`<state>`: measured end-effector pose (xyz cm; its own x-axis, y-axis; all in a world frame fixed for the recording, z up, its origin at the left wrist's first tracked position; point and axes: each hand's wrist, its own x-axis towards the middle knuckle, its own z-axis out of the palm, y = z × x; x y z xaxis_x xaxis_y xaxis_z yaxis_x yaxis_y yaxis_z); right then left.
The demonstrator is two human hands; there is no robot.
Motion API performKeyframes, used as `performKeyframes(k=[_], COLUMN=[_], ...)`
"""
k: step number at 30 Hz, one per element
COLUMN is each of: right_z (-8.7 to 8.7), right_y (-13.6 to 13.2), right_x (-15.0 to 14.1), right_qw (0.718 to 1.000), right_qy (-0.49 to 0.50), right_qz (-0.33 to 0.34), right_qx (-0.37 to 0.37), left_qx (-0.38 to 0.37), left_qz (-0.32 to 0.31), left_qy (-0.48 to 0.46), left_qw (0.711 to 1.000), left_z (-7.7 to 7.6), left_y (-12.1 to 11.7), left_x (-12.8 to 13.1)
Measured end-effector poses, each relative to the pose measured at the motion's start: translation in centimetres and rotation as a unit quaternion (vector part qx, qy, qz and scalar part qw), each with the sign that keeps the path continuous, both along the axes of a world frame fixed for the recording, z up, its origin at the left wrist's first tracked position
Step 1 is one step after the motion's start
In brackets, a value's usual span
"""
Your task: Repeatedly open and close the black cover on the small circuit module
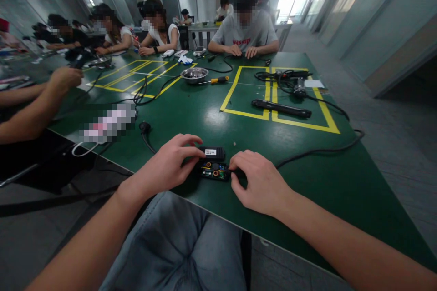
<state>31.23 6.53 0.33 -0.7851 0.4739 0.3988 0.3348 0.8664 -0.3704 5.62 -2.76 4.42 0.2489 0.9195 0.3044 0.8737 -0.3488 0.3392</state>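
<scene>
A small black electronics case point(206, 175) lies opened on the green table point(327, 177) in front of me. Its circuit board point(212, 169) shows copper-wound coils. The case's black cover point(218, 153), with a white printed label, sits just behind it. My left hand point(175, 159) is closed at the left end of the case, its thumb and fingers bent around that end. At the other end, my right hand point(257, 182) pinches a black cable point(241, 173) where it meets the case. Exactly what the left fingertips press is partly hidden.
Behind lie a metal bowl point(194, 75), a screwdriver point(215, 80) and a black bar-shaped part point(282, 108). A corded tool point(299, 88) is at the back right. A black plug point(144, 127) is left of my hands. Several people sit around; a co-worker's arm point(37, 104) reaches in at left.
</scene>
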Motion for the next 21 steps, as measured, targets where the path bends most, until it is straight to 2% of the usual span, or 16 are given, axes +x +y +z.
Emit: performKeyframes(k=[4,8,11,16,18,21], right_z=[-0.2,-0.3,-0.3,-0.1,0.0,-0.1], right_y=[0.1,0.3,0.3,0.4,0.4,0.4], right_x=[0.1,0.1,0.1,0.2,0.2,0.1], right_qw=[0.999,0.998,0.998,0.998,0.998,0.999], right_qy=[0.018,0.038,0.045,0.033,0.030,0.029], right_qz=[-0.007,-0.008,-0.005,-0.001,0.001,0.001], right_qx=[-0.027,-0.047,-0.052,-0.051,-0.049,-0.045], left_qx=[-0.031,-0.054,-0.027,-0.031,-0.046,-0.044], left_qz=[-0.008,0.029,0.034,-0.069,-0.094,-0.094], left_qy=[-0.007,-0.013,-0.033,-0.074,-0.059,-0.021], left_qw=[0.999,0.998,0.999,0.994,0.993,0.994], left_z=[-1.2,-2.1,-1.7,-0.4,-0.4,-0.8], left_y=[2.4,3.3,2.3,-0.2,-0.7,-0.9], left_x=[0.4,-0.4,-0.7,0.3,0.9,1.5])
